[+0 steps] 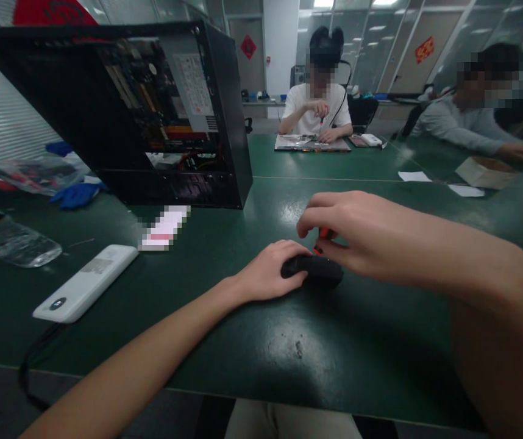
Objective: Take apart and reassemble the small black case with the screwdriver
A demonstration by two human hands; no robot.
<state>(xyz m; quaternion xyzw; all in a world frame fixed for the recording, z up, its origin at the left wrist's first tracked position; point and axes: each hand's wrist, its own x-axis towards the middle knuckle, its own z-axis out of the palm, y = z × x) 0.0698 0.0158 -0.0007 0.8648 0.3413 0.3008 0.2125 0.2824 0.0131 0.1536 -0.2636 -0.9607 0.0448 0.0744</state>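
A black computer mouse (319, 270) rests on the green table, with my left hand (273, 271) wrapped around its left end, thumb on the near side and fingers on the far side. Above the mouse's right part, my right hand (350, 228) is closed on a red-and-black screwdriver (327, 233). Only a bit of its handle shows between the thumb and fingers. The handle's lower end is close over the mouse; whether a tip touches it, I cannot tell.
An opened black computer case (225, 116) stands at the back left. A white power strip (88, 283), a plastic bottle (19, 241) and a blue glove (76, 195) lie left. Across the table (225, 323), one person (319, 113) works on a flat panel (284, 143); another person sits at right beside a box (485, 172).
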